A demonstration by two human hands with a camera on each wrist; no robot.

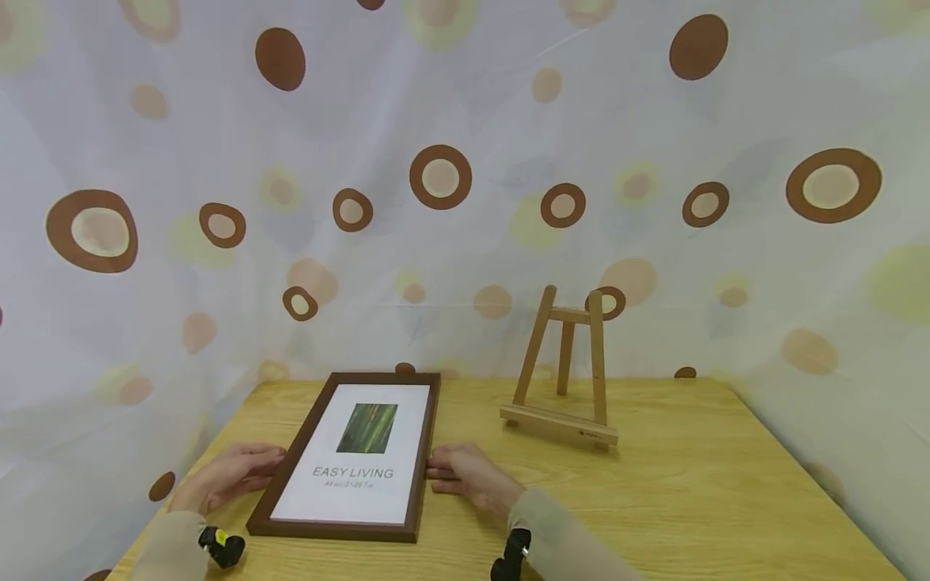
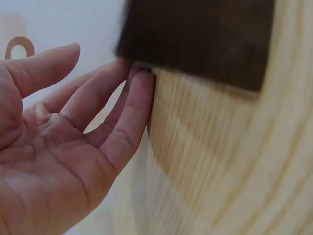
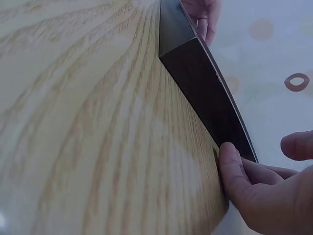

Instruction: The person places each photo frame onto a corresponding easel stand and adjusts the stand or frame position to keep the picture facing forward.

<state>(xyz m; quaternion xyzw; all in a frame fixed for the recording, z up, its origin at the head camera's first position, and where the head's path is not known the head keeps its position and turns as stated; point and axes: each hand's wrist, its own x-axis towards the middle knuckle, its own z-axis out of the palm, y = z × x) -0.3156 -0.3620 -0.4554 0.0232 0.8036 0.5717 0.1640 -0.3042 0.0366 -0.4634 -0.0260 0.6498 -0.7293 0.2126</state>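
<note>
A dark brown picture frame (image 1: 425, 452) lies flat on the wooden table (image 1: 676, 492), holding a white mat, a small green picture and the words "EASY LIVING". My left hand (image 1: 240, 472) lies at its left edge. In the left wrist view the left hand (image 2: 63, 142) has nearly straight fingers, whose tips touch the frame's side (image 2: 195, 39). My right hand (image 1: 465, 476) lies at the right edge. In the right wrist view the right hand's (image 3: 259, 191) fingers press against the frame's side (image 3: 210, 93), with the thumb held apart.
A small wooden easel (image 1: 567, 379) stands upright at the back of the table, to the right of the frame. A pale curtain with brown and yellow circles (image 1: 440, 177) closes in the back and both sides. Bare tabletop (image 3: 88, 122) stretches to the right.
</note>
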